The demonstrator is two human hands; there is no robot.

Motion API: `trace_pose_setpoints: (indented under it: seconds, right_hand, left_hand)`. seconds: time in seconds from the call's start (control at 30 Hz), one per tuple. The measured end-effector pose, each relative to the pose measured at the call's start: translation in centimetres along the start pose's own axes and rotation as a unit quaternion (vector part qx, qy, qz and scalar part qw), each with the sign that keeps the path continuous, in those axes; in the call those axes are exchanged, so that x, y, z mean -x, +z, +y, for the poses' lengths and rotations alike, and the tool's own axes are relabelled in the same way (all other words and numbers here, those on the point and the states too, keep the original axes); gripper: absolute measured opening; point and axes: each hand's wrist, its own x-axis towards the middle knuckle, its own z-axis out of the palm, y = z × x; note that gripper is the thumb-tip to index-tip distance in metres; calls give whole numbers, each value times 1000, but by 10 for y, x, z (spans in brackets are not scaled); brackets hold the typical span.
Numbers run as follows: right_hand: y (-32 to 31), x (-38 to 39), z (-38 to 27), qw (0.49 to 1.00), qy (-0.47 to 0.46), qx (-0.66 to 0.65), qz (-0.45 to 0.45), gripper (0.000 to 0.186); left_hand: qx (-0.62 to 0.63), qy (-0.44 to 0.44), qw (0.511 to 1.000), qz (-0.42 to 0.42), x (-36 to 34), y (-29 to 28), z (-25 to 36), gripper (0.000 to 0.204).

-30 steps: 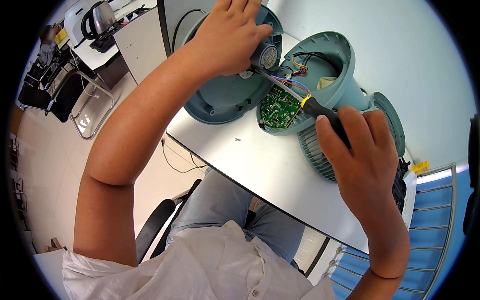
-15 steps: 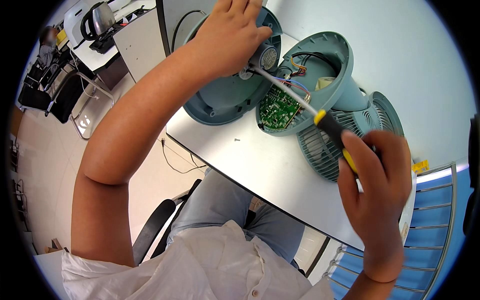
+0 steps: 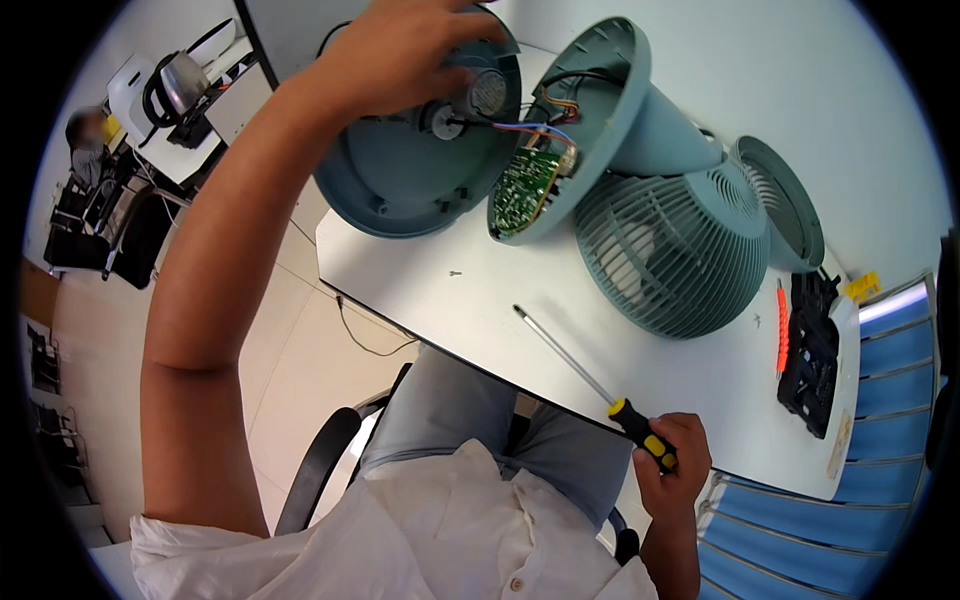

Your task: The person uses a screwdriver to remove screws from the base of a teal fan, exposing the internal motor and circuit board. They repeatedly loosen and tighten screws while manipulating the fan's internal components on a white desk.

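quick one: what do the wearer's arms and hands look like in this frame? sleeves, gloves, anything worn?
Both hands bare: left hand, right hand. No gloves, no watch, rings or bands visible. Left forearm bare up to a short white shirt sleeve near the shoulder. Right forearm bare as far as the frame shows.

The round base cover (image 3: 420, 150) sits on the table (image 3: 480, 290) directly under the left hand (image 3: 400, 50), with the open fan base (image 3: 580, 110) and its circuit board (image 3: 527, 180) just to that hand's right. The fan grille (image 3: 670, 250) lies further right, behind the right hand (image 3: 670, 470). The screwdriver (image 3: 590, 385) runs from the right hand up and left over the table, and a bit holder tray (image 3: 810, 350) lies to its right.
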Motion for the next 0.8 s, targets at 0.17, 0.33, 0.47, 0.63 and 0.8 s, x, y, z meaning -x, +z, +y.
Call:
trace_pose_setpoints:
  seconds: [0.17, 0.33, 0.47, 0.63, 0.8]
  right_hand:
    - [10, 16, 35, 998, 7, -18, 57, 38]
    - [11, 17, 41, 998, -24, -7, 54, 36]
    - [8, 11, 38, 1000, 0, 2, 19, 38]
    - [8, -4, 36, 994, -14, 98, -42, 40]
    - [18, -17, 29, 981, 19, 193, -30, 39]
  left_hand:
    - [-11, 7, 999, -38, -10, -2, 1, 49]
    - [-50, 37, 989, -132, -6, -8, -3, 55]
    - [-125, 80, 984, -102, -6, 5, -10, 76]
    - [-185, 68, 974, -108, -5, 6, -9, 75]
    - [-187, 31, 972, -143, -3, 7, -9, 71]
